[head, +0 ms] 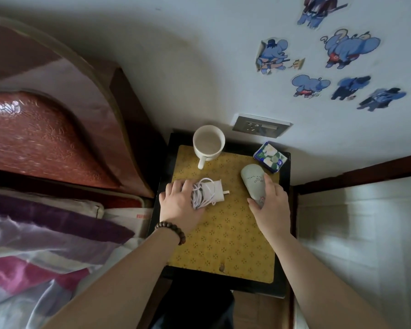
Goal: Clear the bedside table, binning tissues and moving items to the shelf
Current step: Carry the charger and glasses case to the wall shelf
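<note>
The tabletop (223, 245) sits at the centre of the frame, a dark top covered by a yellow patterned mat. At centre left, the left hand (179, 205), with a bead bracelet (170, 231) on its wrist, lies over a white charger (211, 192): a flat plug block with its prongs pointing right and its thin white cable wound into a loose bundle beside it. The fingers curl around the cable bundle without a full grip yet. At centre right, the right hand (271, 205) rests on a pale green oval case (253, 181) printed with a small line drawing, thumb and fingers bracketing its lower end, loosely closed on it. Toward the top of the tabletop stands a white mug (208, 143), handle toward the camera. A small tissue packet (269, 156), blue with white flowers, lies at the upper right corner.
</note>
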